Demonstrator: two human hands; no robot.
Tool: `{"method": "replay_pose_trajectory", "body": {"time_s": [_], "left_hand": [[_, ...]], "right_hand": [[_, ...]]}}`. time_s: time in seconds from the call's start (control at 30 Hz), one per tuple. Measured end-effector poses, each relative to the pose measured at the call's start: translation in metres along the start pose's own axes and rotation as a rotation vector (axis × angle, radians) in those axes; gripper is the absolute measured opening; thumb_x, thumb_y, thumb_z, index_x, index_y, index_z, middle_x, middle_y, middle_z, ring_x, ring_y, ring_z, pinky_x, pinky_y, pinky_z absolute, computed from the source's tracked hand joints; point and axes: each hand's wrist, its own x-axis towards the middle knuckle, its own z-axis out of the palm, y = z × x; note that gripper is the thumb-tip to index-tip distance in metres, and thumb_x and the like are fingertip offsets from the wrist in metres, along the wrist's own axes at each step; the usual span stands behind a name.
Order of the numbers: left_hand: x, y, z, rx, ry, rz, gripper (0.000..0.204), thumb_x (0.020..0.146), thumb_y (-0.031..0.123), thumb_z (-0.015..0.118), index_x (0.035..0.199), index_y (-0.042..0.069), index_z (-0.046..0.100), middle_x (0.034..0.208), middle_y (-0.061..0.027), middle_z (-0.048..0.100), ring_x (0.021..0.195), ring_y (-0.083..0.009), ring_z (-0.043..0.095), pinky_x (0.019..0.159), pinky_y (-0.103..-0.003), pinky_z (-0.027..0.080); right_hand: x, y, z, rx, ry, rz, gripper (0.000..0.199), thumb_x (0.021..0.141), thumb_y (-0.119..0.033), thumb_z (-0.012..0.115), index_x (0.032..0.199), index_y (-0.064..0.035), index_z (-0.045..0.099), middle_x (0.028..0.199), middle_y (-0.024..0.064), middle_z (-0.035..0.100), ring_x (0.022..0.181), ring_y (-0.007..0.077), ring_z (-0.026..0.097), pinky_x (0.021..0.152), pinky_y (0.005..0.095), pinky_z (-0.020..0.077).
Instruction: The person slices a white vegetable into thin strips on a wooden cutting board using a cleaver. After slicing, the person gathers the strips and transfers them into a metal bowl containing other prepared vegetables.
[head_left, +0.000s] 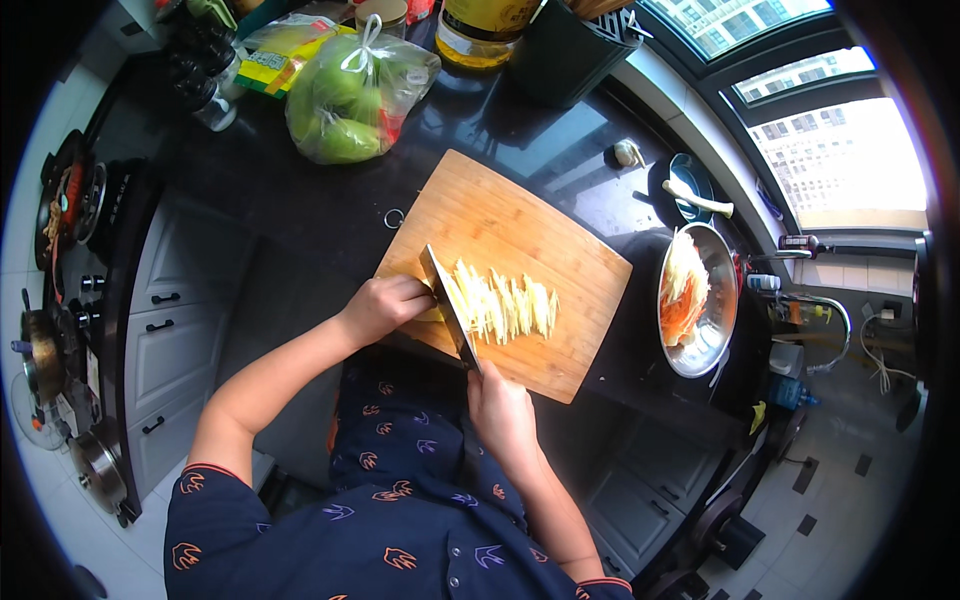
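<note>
A wooden cutting board (585,290) lies at a slant on the dark counter. My right hand (503,410) is closed round the handle of a kitchen knife (450,306), whose blade stands edge-down across the board's left part. Left of the blade, my left hand (385,308) presses with curled fingers on pale yellow slices, mostly hidden under it; a little of them shows at the fingers' lower side. Thin pale yellow strips (508,305), which look like shredded potato, lie in a row right of the blade.
On the right stands a metal bowl (722,325) with pale and orange shreds (687,295). Behind it are a small dark bowl with a pale-handled tool (698,198) and a garlic bulb (628,153). A plastic bag of green produce (350,110) and an oil bottle (480,30) stand at the back.
</note>
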Motion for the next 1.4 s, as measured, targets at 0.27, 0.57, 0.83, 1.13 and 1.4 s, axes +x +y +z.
{"method": "replay_pose_trajectory", "body": {"time_s": [0.27, 0.57, 0.83, 1.13, 1.4], "left_hand": [[-0.001, 0.0, 0.0, -0.006, -0.035, 0.013, 0.015, 0.08, 0.005, 0.066, 0.092, 0.01, 0.073, 0.083, -0.003, 0.067, 0.079, -0.0197, 0.069, 0.065, -0.03, 0.06], [-0.007, -0.001, -0.006, -0.069, -0.041, 0.019, 0.014, 0.081, 0.005, 0.066, 0.093, 0.008, 0.072, 0.091, -0.0048, 0.07, 0.087, -0.0212, 0.072, 0.072, -0.031, 0.06], [-0.002, 0.0, -0.01, -0.076, -0.108, -0.013, 0.014, 0.082, 0.005, 0.065, 0.093, 0.009, 0.072, 0.089, -0.0051, 0.07, 0.084, -0.0218, 0.071, 0.072, -0.032, 0.06], [-0.002, -0.001, -0.008, -0.067, -0.089, -0.002, 0.013, 0.082, 0.005, 0.064, 0.092, 0.01, 0.071, 0.087, -0.0045, 0.069, 0.083, -0.0218, 0.071, 0.072, -0.032, 0.06], [-0.003, -0.002, -0.005, -0.068, -0.068, -0.003, 0.013, 0.082, 0.006, 0.064, 0.092, 0.011, 0.071, 0.086, -0.0041, 0.069, 0.083, -0.0214, 0.071, 0.071, -0.032, 0.06]], "right_hand": [[0.028, -0.002, 0.019, 0.059, 0.041, -0.019, 0.014, 0.099, -0.015, 0.059, 0.103, -0.0025, 0.063, 0.072, 0.029, 0.065, 0.072, 0.0481, 0.066, 0.065, 0.0545, 0.054], [0.006, -0.005, 0.0, 0.109, 0.069, -0.017, 0.012, 0.099, -0.013, 0.061, 0.098, -0.001, 0.063, 0.072, 0.0277, 0.063, 0.071, 0.047, 0.065, 0.062, 0.0519, 0.0521], [0.009, -0.004, 0.004, -0.007, 0.002, 0.007, 0.015, 0.099, -0.018, 0.058, 0.106, -0.005, 0.064, 0.073, 0.0279, 0.066, 0.072, 0.0479, 0.068, 0.067, 0.056, 0.0561], [0.014, -0.001, 0.011, 0.051, 0.05, -0.013, 0.015, 0.099, -0.017, 0.06, 0.103, -0.0037, 0.064, 0.073, 0.0284, 0.065, 0.071, 0.0481, 0.067, 0.065, 0.0554, 0.0544], [0.007, -0.006, 0.001, 0.06, 0.04, -0.018, 0.013, 0.099, -0.014, 0.06, 0.1, -0.0013, 0.062, 0.072, 0.0296, 0.063, 0.072, 0.0495, 0.064, 0.064, 0.0545, 0.0523]]}}
